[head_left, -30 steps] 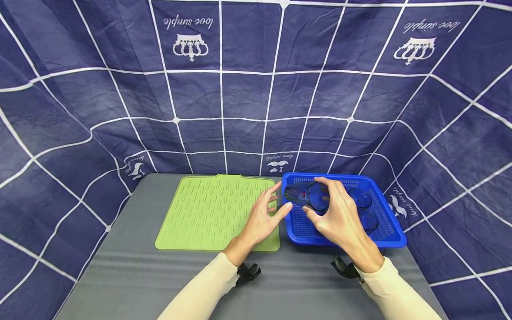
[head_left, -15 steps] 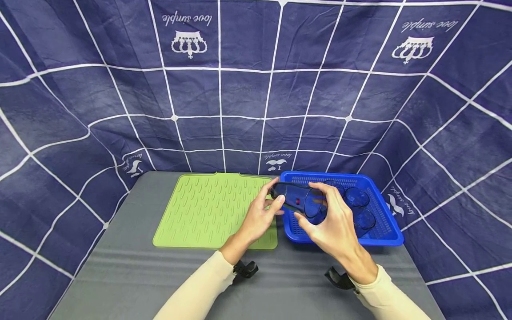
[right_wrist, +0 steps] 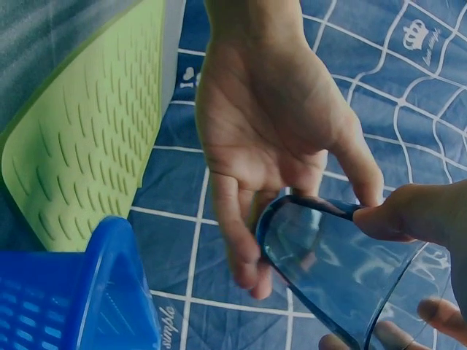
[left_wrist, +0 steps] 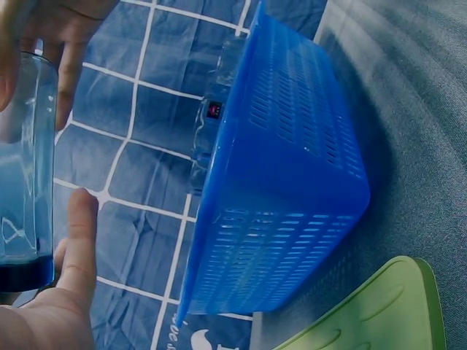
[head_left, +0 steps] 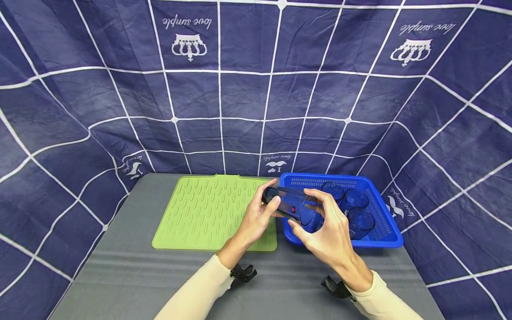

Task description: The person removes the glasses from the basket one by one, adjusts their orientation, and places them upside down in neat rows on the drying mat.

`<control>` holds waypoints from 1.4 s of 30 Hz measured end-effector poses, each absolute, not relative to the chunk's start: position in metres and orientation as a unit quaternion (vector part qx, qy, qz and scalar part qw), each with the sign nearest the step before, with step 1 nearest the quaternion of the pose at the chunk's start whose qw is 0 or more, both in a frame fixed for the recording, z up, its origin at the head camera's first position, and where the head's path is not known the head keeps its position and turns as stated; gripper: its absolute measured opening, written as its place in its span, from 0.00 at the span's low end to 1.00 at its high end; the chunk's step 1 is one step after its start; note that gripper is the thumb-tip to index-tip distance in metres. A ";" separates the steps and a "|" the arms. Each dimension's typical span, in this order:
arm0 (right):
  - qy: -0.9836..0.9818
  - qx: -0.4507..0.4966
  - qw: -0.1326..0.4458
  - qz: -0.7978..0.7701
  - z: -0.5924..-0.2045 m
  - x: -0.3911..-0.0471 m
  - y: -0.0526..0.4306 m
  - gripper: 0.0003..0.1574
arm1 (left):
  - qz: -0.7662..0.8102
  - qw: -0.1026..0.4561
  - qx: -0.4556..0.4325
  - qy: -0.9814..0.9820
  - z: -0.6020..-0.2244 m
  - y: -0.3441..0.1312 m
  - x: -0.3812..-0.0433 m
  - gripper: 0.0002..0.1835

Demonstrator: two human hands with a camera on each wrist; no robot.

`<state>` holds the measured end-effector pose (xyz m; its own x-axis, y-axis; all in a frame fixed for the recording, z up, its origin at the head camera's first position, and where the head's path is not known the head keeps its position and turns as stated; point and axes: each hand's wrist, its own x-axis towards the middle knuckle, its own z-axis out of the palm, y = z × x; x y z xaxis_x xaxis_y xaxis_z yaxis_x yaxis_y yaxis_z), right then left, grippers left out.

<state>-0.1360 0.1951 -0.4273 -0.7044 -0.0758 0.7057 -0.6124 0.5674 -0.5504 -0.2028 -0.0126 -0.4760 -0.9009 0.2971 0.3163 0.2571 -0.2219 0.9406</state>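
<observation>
A clear bluish drinking glass (head_left: 289, 205) with a thick base and a small red label lies tilted sideways between both hands, raised at the basket's left side. My left hand (head_left: 256, 218) holds its base end, thumb on top and fingers behind. With thumb and fingers spread round the rim end, my right hand (head_left: 331, 229) grips the other side. In the right wrist view, the glass (right_wrist: 339, 251) has its dark base toward the left hand (right_wrist: 273, 120). The left wrist view shows the glass (left_wrist: 25, 160) cut off at the edge.
The blue perforated basket (head_left: 394, 238) stands at the right with three more glasses, one of them a glass (head_left: 361, 220) near the front. A green ridged mat (head_left: 212, 213) lies flat to the left on the grey table (head_left: 128, 266). Checked blue cloth (head_left: 248, 98) hangs around.
The glass has come left and toward the person from over the basket. My left hand, apart from it a second ago, now holds its base; the right hand has moved along with it.
</observation>
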 end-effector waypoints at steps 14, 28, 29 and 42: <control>-0.834 0.207 0.309 0.407 -0.437 -0.143 0.191 0.53 | 0.728 -0.057 0.205 0.652 -0.466 -0.026 -0.200 0.35; -0.859 0.225 0.311 0.338 -0.439 -0.154 0.191 0.56 | 0.727 -0.081 0.199 0.652 -0.462 -0.037 -0.197 0.36; -0.861 0.225 0.311 0.335 -0.439 -0.154 0.190 0.56 | 0.726 -0.081 0.198 0.653 -0.461 -0.037 -0.196 0.36; -0.873 0.230 0.304 0.304 -0.435 -0.156 0.188 0.59 | 0.696 -0.111 0.183 0.686 -0.459 -0.050 -0.194 0.37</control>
